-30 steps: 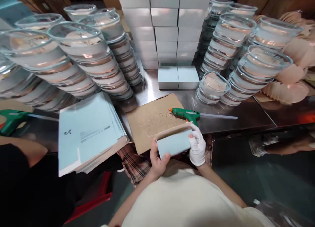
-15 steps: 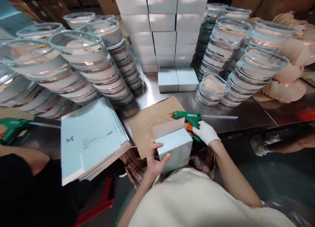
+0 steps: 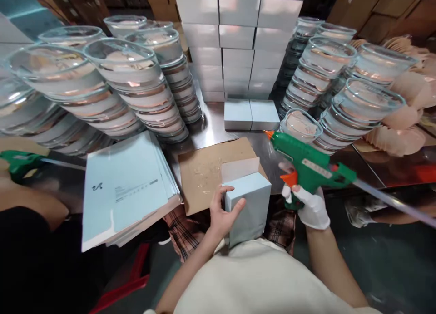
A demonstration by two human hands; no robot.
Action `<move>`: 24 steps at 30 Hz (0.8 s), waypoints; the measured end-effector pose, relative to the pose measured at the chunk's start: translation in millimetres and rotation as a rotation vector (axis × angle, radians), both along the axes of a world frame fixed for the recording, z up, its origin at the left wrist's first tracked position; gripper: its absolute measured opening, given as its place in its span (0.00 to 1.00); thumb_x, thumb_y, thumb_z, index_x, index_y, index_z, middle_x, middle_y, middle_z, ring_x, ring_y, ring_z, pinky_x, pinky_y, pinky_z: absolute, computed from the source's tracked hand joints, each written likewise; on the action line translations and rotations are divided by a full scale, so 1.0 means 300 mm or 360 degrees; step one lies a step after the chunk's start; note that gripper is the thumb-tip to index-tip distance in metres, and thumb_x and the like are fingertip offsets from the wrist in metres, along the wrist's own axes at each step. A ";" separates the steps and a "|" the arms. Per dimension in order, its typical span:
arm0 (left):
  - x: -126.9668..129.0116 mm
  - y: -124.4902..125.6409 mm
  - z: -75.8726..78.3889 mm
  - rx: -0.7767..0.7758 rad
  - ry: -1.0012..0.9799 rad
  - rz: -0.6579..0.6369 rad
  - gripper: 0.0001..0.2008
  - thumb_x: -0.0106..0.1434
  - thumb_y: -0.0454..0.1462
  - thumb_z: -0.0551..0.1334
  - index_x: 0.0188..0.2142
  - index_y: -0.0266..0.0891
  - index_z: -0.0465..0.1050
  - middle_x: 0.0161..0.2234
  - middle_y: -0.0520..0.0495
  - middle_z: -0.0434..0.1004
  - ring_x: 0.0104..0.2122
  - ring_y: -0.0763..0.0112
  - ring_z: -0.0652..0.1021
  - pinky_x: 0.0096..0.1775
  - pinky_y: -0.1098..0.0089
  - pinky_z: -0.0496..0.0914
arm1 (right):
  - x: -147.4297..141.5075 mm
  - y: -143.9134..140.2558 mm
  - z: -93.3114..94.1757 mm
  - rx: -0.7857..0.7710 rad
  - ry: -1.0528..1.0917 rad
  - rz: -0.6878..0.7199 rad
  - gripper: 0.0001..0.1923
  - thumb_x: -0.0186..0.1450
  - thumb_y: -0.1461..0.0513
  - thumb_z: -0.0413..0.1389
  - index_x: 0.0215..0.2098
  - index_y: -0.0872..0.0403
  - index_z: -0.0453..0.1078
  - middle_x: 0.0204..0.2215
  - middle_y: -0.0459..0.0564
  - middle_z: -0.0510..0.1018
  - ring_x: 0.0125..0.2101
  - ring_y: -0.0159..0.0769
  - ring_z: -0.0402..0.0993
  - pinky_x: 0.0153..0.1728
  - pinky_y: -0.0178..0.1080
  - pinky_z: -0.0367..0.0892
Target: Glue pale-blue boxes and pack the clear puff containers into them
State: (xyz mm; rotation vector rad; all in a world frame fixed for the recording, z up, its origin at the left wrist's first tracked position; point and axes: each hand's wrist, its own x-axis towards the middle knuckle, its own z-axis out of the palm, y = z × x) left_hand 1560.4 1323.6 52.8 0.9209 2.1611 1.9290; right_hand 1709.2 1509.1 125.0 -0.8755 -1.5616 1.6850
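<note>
My left hand (image 3: 221,212) grips the left side of a light blue box (image 3: 248,203), held upright against my body with one brown flap raised. My right hand (image 3: 309,207), in a white glove, holds a green glue gun (image 3: 306,164) by its handle, lifted off the table. The gun's orange nozzle points up and left, above and to the right of the box, and a clear glue stick juts out behind it to the right. A sheet of brown cardboard (image 3: 204,171) spotted with dried glue lies on the steel table just beyond the box.
A pile of flat blue box blanks (image 3: 126,184) lies at left. Tall stacks of glass bowls (image 3: 129,85) flank both sides. White boxes (image 3: 238,41) are stacked at the back, two blue boxes (image 3: 251,114) before them. Another person's arm (image 3: 32,205) and green glue gun (image 3: 18,162) are at far left.
My right hand let go of the box, took the glue gun off the table and raised it to the right. The left hand stood the box upright.
</note>
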 end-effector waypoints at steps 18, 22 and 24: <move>0.022 0.003 0.010 -0.0041 0.0175 0.0041 0.15 0.64 0.46 0.71 0.46 0.43 0.75 0.42 0.43 0.80 0.49 0.52 0.80 0.56 0.53 0.72 | 0.042 -0.096 -0.084 0.1042 -0.0405 0.0181 0.09 0.63 0.55 0.64 0.31 0.51 0.71 0.26 0.47 0.80 0.25 0.37 0.77 0.29 0.39 0.75; -0.009 -0.047 -0.011 0.0026 0.0154 0.0145 0.16 0.63 0.46 0.72 0.45 0.44 0.75 0.42 0.47 0.78 0.46 0.59 0.80 0.53 0.59 0.72 | 0.055 -0.028 -0.134 0.0388 -0.0577 -0.0012 0.16 0.57 0.49 0.67 0.27 0.51 0.73 0.22 0.48 0.79 0.21 0.38 0.74 0.22 0.39 0.70; -0.023 -0.076 -0.013 0.0079 0.0145 0.0189 0.16 0.62 0.46 0.73 0.45 0.43 0.75 0.43 0.47 0.78 0.45 0.62 0.79 0.50 0.63 0.72 | 0.005 -0.004 -0.141 -0.0017 -0.0627 -0.0010 0.20 0.55 0.45 0.66 0.27 0.51 0.73 0.18 0.46 0.76 0.17 0.34 0.67 0.18 0.36 0.63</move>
